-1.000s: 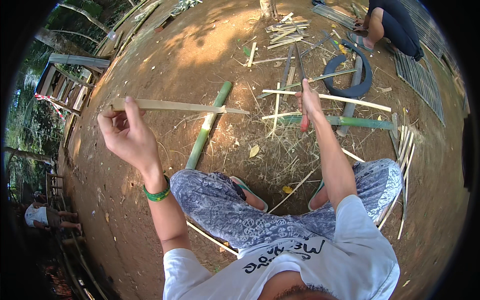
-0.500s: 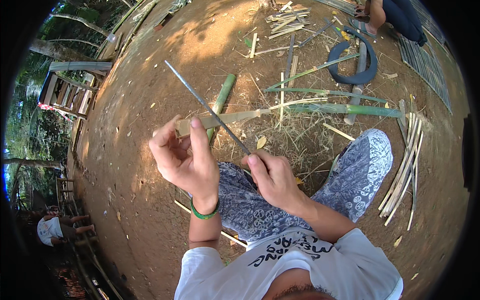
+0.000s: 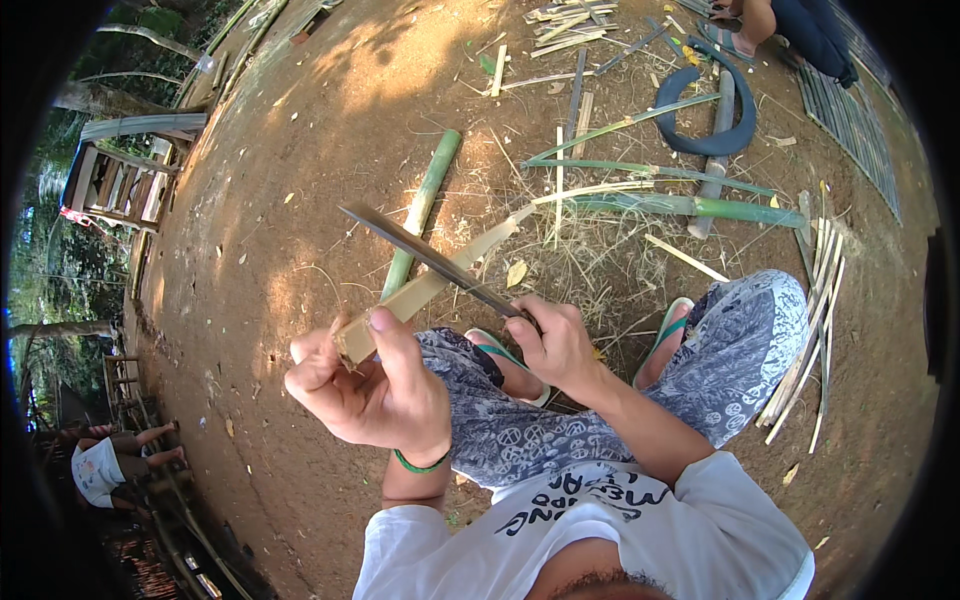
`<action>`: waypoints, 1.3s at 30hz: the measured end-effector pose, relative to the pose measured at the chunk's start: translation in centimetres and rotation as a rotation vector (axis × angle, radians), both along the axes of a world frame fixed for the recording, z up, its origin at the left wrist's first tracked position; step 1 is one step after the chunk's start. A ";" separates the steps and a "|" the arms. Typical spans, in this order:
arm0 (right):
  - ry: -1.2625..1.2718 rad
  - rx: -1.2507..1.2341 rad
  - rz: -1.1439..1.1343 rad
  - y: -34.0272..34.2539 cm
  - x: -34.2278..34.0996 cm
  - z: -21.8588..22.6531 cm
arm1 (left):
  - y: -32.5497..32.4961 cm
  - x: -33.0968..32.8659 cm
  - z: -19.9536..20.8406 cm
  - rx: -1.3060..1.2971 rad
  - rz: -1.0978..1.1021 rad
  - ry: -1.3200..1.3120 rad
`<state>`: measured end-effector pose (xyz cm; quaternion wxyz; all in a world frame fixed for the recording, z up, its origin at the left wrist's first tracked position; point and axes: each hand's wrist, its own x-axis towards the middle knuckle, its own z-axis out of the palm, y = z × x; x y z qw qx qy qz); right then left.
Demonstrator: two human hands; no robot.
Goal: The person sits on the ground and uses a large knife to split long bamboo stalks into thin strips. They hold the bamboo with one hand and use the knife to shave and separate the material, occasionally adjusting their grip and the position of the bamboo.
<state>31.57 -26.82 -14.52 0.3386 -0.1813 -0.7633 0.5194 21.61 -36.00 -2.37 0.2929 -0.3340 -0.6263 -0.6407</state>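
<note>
My left hand pinches one end of a flat pale bamboo strip between thumb and fingers. From there the strip slants up and away to the right, narrowing at its far end. My right hand is closed round the handle of a long-bladed knife. Its blade points to the upper left and crosses over the strip; whether the edge touches it I cannot tell. Just beyond lies a green bamboo piece on the soil. Long thin slivers show by the strip's far end.
A split green bamboo pole rests across a grey log, with a dark curved rubber piece beside it. Cut strips lie at my right, more at the back. Another person crouches at the far right.
The knife blade has turned, now showing its broad side. My left hand and the held end of the strip have come slightly lower and nearer me. My knees have shifted, and both sandalled feet now show.
</note>
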 end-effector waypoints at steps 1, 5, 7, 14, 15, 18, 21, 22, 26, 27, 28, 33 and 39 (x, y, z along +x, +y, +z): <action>-0.166 -0.046 -0.059 0.7 -0.4 -3.4 | 0.1 0.2 0.2 0.031 -0.010 -0.031; -0.493 -0.142 -0.146 2.8 -2.2 -7.8 | -0.2 -0.5 -0.5 -0.153 0.068 0.027; -0.438 -0.155 -0.099 1.9 -1.8 -4.6 | -0.4 -0.4 -0.4 -0.121 0.056 -0.056; -0.514 0.020 -0.192 4.8 -2.9 -12.5 | 1.1 -1.3 0.7 -0.158 0.015 -0.041; -0.480 -0.084 -0.170 4.8 -3.1 -11.9 | 0.9 -0.8 0.1 -0.132 0.046 -0.025; -0.427 -0.708 0.040 5.8 -3.9 -9.1 | 0.5 -2.2 0.4 -0.093 0.036 -0.110; -0.364 -1.090 0.038 5.5 -3.4 -8.2 | 0.3 -2.6 0.7 -0.146 -0.055 -0.037; -0.432 -0.968 0.023 5.4 -3.1 -7.8 | 0.5 -2.8 1.0 -0.159 -0.114 0.034; -0.466 -0.776 -0.024 5.0 -2.3 -7.0 | -1.1 -3.4 1.0 -0.118 -0.450 -0.002; -0.454 -0.702 -0.042 4.8 -2.1 -6.9 | -1.5 -3.5 0.8 -0.096 -0.520 -0.045; -0.440 -0.629 -0.059 4.5 -1.9 -6.7 | -1.8 -3.5 1.0 -0.143 -0.531 -0.017; -0.294 -0.422 -0.035 1.2 0.7 0.9 | -1.6 -1.5 0.9 -0.143 -0.500 -0.065; 0.024 -0.194 0.140 -2.9 3.9 8.2 | -1.6 -0.1 0.0 -0.073 -0.414 -0.059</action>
